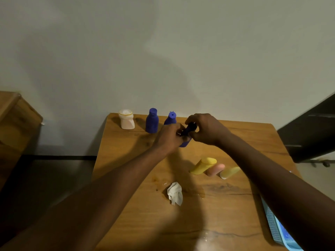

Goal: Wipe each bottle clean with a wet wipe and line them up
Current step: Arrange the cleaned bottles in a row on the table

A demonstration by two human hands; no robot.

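Above the table (pixel 137 178), both hands (pixel 188 133) tilting blue bottle (pixel 186 134), cap up-right

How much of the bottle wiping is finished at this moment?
Three bottles stand in a row at the back: a white one and two blue ones. Both hands hold another blue bottle. Three bottles lie on their sides, apparently still waiting. The crumpled wipe lies on the table.
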